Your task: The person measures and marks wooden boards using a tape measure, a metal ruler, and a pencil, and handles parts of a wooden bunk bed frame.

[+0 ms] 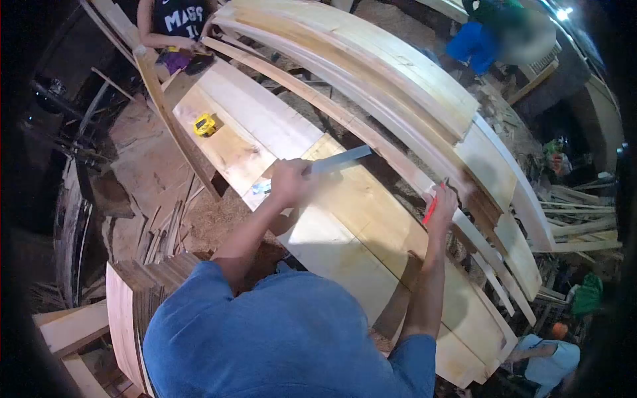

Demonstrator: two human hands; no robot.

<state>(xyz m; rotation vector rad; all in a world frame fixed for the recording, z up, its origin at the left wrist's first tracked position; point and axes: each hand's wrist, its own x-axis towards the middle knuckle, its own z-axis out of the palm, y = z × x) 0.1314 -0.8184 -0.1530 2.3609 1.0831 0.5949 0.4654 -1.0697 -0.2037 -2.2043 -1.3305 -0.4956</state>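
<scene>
My left hand [290, 184] is closed around a try square over the wide wooden boards [358, 199]. Its flat metal blade [342, 160] points right, and a pale bluish end [261, 188] shows on the other side of my fist. At the right, my right hand [444, 207] is closed with a slim red marking tool [431, 206] in it, a pencil or a pen; I cannot tell which. That hand is against a long narrow wooden strip [371, 136], which runs along the far side of the boards. My fingertips there are partly hidden.
A yellow tape measure [205, 125] lies on the boards. Long curved planks [398, 79] are stacked beyond the strip. A person in a dark jersey [179, 23] holds the far end; other people are at upper right and lower right. Stacked boards [123, 318] stand at lower left.
</scene>
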